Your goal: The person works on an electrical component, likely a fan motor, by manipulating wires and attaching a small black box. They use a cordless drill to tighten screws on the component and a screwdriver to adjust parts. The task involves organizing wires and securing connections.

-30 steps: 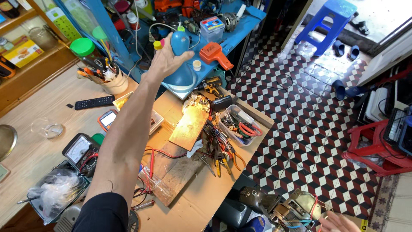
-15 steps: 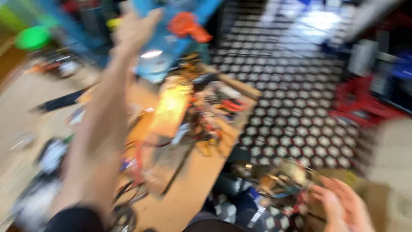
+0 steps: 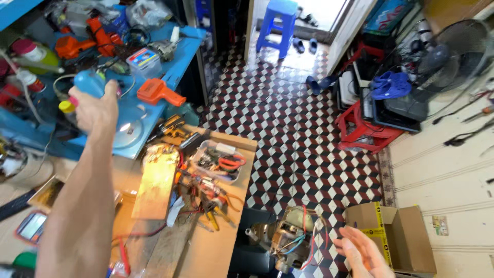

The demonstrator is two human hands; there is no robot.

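My left hand (image 3: 98, 108) is stretched out over the cluttered blue bench (image 3: 177, 56), closed around a small blue bottle (image 3: 90, 82) with a rounded top. Beside it sit a yellow cap (image 3: 66, 106) and an orange tool (image 3: 159, 92). My right hand (image 3: 363, 255) hovers low at the bottom right with its fingers spread and nothing in it. It is just right of an electric motor (image 3: 288, 239) with coloured wires, and left of an open cardboard box (image 3: 393, 234).
A wooden workbench (image 3: 216, 242) holds a yellow board (image 3: 157, 183), a clear tray of pliers (image 3: 216, 162) and loose hand tools. The floor (image 3: 288, 123) is patterned tile. A red stool (image 3: 363, 123), a blue stool (image 3: 280, 20) and a fan (image 3: 453, 51) stand around.
The view has swung to the right and steadied after a blur. My left hand still holds the blue bottle over the bench; my right hand has come further into view beside the motor.
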